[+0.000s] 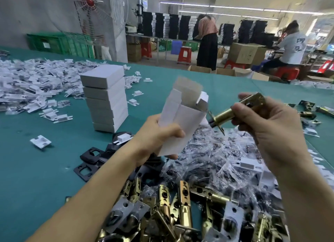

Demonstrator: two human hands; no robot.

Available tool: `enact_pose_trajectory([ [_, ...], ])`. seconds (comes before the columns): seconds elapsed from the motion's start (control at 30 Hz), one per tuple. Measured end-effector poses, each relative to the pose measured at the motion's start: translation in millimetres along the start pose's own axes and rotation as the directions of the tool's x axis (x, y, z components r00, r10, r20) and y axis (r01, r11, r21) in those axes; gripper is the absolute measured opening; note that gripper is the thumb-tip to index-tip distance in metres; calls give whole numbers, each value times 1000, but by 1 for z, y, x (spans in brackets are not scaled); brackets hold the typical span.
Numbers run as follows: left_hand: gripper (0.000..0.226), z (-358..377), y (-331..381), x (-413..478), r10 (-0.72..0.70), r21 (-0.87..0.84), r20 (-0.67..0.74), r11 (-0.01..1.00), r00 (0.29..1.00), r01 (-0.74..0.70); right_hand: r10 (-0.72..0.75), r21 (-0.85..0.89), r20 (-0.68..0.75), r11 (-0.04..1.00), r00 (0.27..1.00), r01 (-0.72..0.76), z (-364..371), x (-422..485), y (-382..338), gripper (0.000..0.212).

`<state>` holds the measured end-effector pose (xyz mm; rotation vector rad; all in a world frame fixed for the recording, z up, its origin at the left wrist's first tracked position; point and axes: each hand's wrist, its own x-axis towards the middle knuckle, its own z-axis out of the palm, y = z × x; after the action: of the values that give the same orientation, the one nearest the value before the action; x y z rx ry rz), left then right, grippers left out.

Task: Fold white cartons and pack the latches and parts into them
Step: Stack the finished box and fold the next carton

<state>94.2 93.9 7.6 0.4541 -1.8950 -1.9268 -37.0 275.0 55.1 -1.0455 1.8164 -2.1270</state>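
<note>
Left hand [159, 135] gripping carton [182, 122] by its lower end, mouth up, over near edge of table [45, 169]. Right hand [271, 129] pinching latch [224, 113], tail just beside the mouth. Risk: tail catching a loose flap, or bottom giving way.
</note>
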Motion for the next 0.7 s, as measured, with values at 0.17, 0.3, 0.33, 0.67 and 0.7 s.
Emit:
enact_pose_trajectory([
  [0.17, 57, 2, -5, -4, 11, 149, 167, 988, 986, -36, -224, -73, -105, 973, 969, 218, 4, -2, -7, 48],
  [0.3, 52, 4, -5, -6, 58, 210, 295, 970, 954, -125, -411, -167, -62, 903, 909, 397, 12, -4, -10, 44],
  [0.33, 44, 4, -5, -7, 54, 221, 310, 967, 949, -127, -429, -175, -53, 893, 902, 415, 13, -4, -11, 43],
  [0.67, 28, 1, -2, -10, 12, 90, 362, 995, 932, -48, -351, -241, -32, 911, 936, 334, 4, -2, -12, 40],
  [0.7, 27, 1, -2, -10, 5, 91, 365, 995, 931, -41, -350, -254, -20, 908, 936, 334, 3, -2, -13, 40],
])
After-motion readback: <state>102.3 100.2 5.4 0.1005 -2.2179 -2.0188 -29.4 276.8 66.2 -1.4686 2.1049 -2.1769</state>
